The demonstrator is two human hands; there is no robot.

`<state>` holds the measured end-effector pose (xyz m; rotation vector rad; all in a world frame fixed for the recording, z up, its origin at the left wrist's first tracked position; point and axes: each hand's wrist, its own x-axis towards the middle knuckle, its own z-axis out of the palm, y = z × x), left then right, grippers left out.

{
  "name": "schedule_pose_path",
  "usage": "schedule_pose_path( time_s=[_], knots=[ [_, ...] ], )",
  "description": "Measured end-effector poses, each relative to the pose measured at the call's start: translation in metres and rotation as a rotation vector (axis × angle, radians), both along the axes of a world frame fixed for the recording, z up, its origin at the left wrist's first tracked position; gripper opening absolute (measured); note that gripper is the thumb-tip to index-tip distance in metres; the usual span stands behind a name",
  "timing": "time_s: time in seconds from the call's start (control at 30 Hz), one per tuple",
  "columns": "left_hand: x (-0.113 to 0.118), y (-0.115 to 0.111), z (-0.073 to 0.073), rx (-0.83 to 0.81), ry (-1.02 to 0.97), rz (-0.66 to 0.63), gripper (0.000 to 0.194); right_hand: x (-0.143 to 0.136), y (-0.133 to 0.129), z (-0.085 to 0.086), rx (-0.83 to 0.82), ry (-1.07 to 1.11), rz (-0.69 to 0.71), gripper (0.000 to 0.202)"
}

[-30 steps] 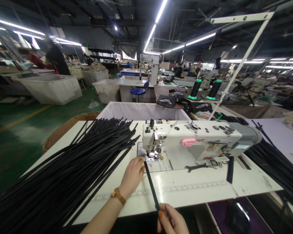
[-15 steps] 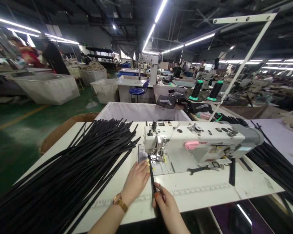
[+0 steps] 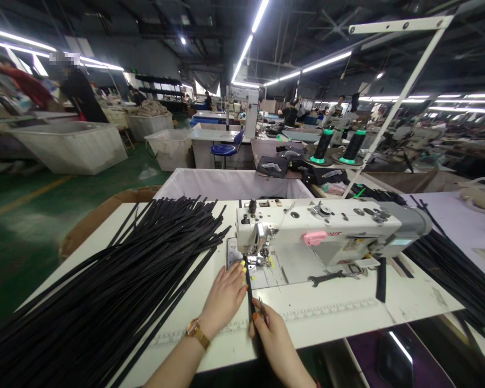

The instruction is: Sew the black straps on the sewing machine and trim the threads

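Snips (image 3: pixel 263 311) rode in the right hand (image 3: pixel 272 334), whose thumb and forefinger were pinching the black strip (image 3: pixel 249 285) above the table's (image 3: pixel 307 338) near edge. A second earlier that hand had been down at the edge, with a long stretch of strip between the two; now it had come up close to the left, leaving only a short run. The left hand (image 3: pixel 224 302) had flattened out, fingers straight and side by side, gripping nothing that I could see, its thumb against the strip or just beside it; I couldn't tell how hard it pressed. The strip ran up past those fingertips to the foot (image 3: pixel 255 261) of the machine (image 3: pixel 283 226). To me, the change meant it was being steered from two close points, right by the stitching. Over the last half second, the hands had barely shifted. Left of them lay the pile (image 3: pixel 145 269) of similar strips; beyond the machine stood two spools (image 3: pixel 322 146) and, farther off, a blue stool (image 3: pixel 222 150).
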<state>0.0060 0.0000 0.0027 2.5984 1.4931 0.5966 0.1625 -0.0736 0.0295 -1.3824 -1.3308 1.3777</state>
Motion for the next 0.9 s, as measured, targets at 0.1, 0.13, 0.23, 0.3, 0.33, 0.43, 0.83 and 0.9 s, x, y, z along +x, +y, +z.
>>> schedule_pose_path(
  time_s=[0.1,0.13,0.23,0.3,0.33,0.43,0.83,0.9],
  knots=[
    [0.000,0.000,0.001,-0.006,0.000,0.000,0.038,0.002,0.000,0.000,0.008,-0.013,0.005,0.030],
    [0.000,0.000,0.001,-0.007,0.000,0.002,0.038,0.002,0.000,0.000,0.010,-0.014,0.004,0.029],
    [-0.001,-0.001,0.001,-0.012,-0.003,0.005,0.038,0.002,0.000,0.000,0.005,-0.007,0.001,0.029],
    [-0.001,-0.001,0.000,-0.013,-0.009,0.001,0.038,0.001,0.000,-0.001,-0.004,0.000,-0.002,0.029],
    [-0.001,-0.001,0.000,-0.013,-0.012,-0.001,0.038,0.001,0.000,-0.001,-0.008,0.002,-0.005,0.029],
    [0.000,-0.001,0.001,-0.010,-0.020,-0.003,0.039,0.001,0.001,0.000,-0.005,0.010,-0.005,0.029],
    [-0.002,0.004,-0.021,0.165,0.031,-0.012,0.041,0.002,0.003,-0.021,-0.014,0.090,-0.120,0.061],
    [-0.005,0.010,-0.035,0.263,0.045,-0.024,0.042,0.006,0.002,-0.014,-0.019,0.071,-0.135,0.059]
  ],
)
